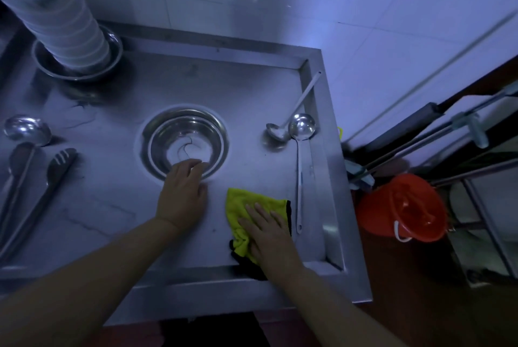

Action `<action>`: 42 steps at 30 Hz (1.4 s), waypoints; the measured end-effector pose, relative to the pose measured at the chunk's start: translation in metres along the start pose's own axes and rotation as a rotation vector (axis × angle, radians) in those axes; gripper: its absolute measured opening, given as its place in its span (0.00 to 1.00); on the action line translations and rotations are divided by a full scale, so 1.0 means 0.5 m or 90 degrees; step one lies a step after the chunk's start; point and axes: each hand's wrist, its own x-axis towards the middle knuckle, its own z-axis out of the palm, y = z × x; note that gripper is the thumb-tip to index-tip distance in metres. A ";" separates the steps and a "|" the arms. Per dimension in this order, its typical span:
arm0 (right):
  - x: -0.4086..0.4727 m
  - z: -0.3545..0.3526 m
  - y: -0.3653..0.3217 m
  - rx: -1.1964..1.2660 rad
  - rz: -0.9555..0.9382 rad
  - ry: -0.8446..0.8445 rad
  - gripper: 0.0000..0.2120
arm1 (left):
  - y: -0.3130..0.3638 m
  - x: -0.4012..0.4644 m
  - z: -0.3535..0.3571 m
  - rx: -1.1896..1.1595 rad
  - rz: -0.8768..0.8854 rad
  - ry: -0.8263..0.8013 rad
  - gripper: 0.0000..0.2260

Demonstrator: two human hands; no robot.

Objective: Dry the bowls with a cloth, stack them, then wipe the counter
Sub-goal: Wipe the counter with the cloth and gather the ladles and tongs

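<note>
A tall stack of white bowls [64, 24] stands in a metal basin [112, 63] at the counter's back left. My right hand [269, 237] lies flat on a yellow cloth [246, 206] with a black edge, pressing it onto the steel counter [112, 206] near the front right. My left hand [182, 192] rests palm down on the counter, its fingertips on the rim of a metal bowl [185, 141] set into a round hole in the middle.
Two ladles [300, 127] lie along the counter's raised right rim. A ladle [25, 130] and tongs [42, 192] lie at the left. Beyond the right edge stand an orange bucket [400, 209] and metal frame bars [420, 144]. A tiled wall is behind.
</note>
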 end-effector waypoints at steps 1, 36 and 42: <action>-0.009 -0.009 0.000 0.013 0.005 0.006 0.26 | 0.005 -0.011 -0.001 -0.002 -0.002 -0.009 0.20; 0.006 -0.108 0.333 0.011 -0.245 -0.118 0.17 | 0.218 0.372 0.183 0.386 0.189 -0.203 0.18; 0.101 -0.113 0.363 -0.087 -0.192 -0.164 0.29 | 0.169 0.397 0.158 0.335 0.102 -0.166 0.16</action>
